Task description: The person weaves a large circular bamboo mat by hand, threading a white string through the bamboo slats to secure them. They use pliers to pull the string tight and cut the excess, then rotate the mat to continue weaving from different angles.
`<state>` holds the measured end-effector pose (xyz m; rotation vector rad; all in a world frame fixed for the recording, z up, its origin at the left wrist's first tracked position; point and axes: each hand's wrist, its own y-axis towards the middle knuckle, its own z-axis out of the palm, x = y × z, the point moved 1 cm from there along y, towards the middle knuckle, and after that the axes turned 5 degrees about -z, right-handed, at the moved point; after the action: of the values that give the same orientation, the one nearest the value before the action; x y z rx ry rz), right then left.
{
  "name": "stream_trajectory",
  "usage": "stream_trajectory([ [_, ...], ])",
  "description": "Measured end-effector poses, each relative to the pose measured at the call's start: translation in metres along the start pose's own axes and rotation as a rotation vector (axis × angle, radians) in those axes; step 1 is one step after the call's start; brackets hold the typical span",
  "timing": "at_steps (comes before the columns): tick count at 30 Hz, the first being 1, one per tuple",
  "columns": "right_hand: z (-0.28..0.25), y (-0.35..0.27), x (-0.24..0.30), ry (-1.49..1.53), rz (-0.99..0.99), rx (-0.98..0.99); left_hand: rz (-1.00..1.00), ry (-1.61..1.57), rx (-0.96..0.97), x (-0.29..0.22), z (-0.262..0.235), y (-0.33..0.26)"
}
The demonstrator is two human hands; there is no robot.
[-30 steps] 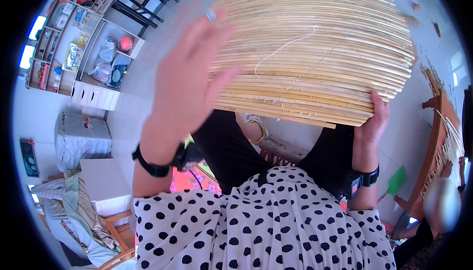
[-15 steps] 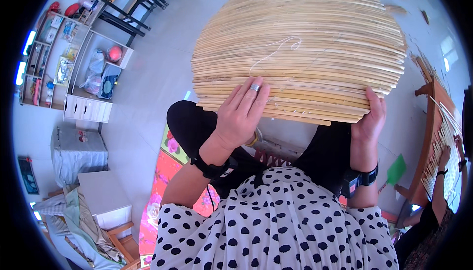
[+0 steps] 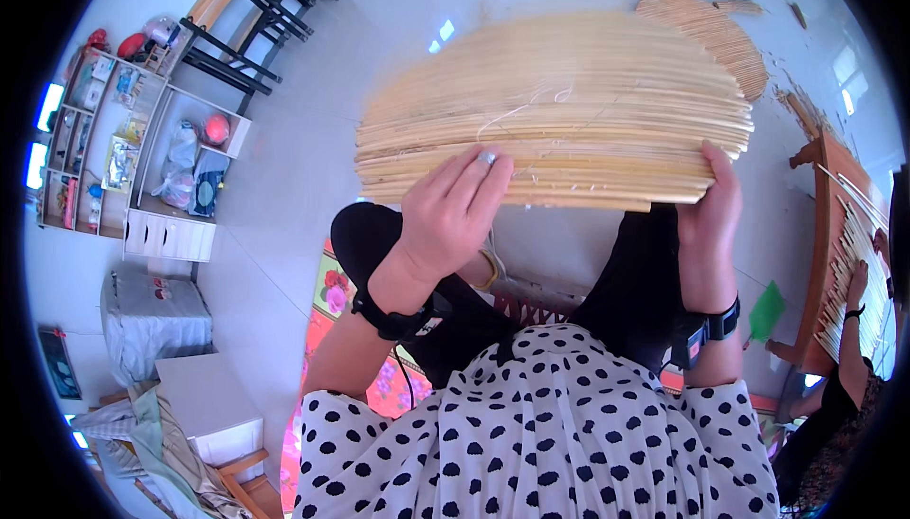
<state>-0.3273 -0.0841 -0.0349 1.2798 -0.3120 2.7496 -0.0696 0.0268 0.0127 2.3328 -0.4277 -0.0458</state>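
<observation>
Head view: the stick mat [image 3: 607,145] spreads beyond my fingers [image 3: 476,181], its far edge blurred. My left hand [image 3: 447,218] clamps the near edge, fingers together, thumb hidden; my right hand [image 3: 711,216] clamps the corner. Loose white thread [image 3: 509,114] lies just past my left fingertips; snagging it could tug sticks askew. Well past my right fingers, another mat [image 3: 713,40] lies on the floor [image 3: 275,168].

The stick mat [image 3: 559,126] is held along its near edge by the left hand [image 3: 453,208] and at its near right corner by the right hand [image 3: 711,201], with a thread [image 3: 502,119] laid on top. A second mat [image 3: 711,40] is set on the floor [image 3: 313,111] at the far right, and sticks [image 3: 842,306] are spread over a wooden frame [image 3: 828,225] nearer on that side. On the left, bags [image 3: 178,182] are kept in a shelf unit [image 3: 171,236], behind which a bench [image 3: 226,36] is placed.
</observation>
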Motion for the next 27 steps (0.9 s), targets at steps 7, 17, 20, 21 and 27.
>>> stream_trajectory([
  [7, 0.027, 0.032, 0.004, 0.000, 0.157, 0.108, -0.264, -0.182, 0.285, 0.046, 0.012, 0.056],
  [17, 0.089, 0.038, 0.013, -0.918, -0.977, 0.364, -0.351, -0.218, 0.599, 0.069, 0.043, 0.113],
  [20, 0.108, 0.059, -0.001, -1.109, -1.271, 0.547, -0.447, -0.310, 0.686, 0.074, 0.052, 0.134],
  [21, 0.112, 0.064, -0.011, -1.118, -1.233, 0.604, -0.475, -0.350, 0.731, 0.079, 0.051, 0.138],
  [27, 0.113, 0.089, -0.025, -1.133, -1.202, 0.588, -0.659, -0.626, 0.889, 0.110, 0.027, 0.139],
])
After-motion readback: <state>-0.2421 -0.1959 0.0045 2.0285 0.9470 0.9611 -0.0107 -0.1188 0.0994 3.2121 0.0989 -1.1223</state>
